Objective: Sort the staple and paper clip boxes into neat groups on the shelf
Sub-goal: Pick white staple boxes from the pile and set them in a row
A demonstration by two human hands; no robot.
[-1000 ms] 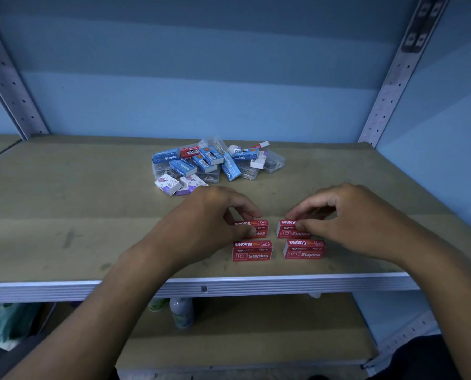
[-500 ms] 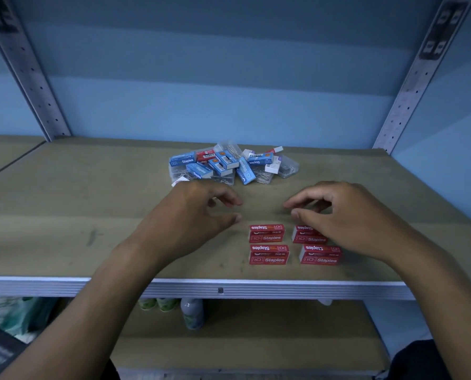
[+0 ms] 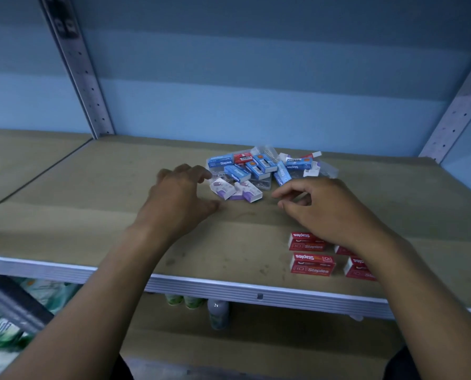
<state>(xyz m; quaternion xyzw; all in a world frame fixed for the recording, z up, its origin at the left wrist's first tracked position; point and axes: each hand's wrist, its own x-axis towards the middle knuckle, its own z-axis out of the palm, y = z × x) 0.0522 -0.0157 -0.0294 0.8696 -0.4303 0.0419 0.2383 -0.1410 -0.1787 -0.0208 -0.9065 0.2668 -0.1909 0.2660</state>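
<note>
A mixed pile (image 3: 264,171) of blue staple boxes, a red box, purple-and-white boxes and clear paper clip cases lies at the back middle of the shelf (image 3: 92,215). Several red staple boxes (image 3: 312,264) stand in a neat grid near the front edge, the right ones partly hidden by my right forearm. My left hand (image 3: 179,198) hovers just left of the pile, fingers spread, holding nothing. My right hand (image 3: 324,207) is beside the pile's near right side, fingers curled loosely and empty.
Perforated metal uprights (image 3: 78,72) stand at the back left and back right against a blue wall. The shelf's metal front lip (image 3: 229,289) runs across. A lower shelf holds small bottles (image 3: 218,314), with green packets (image 3: 4,325) at the bottom left.
Both hands have left the red staple boxes and moved back toward the mixed pile. The camera view has shifted left, so the red grid now sits lower right.
</note>
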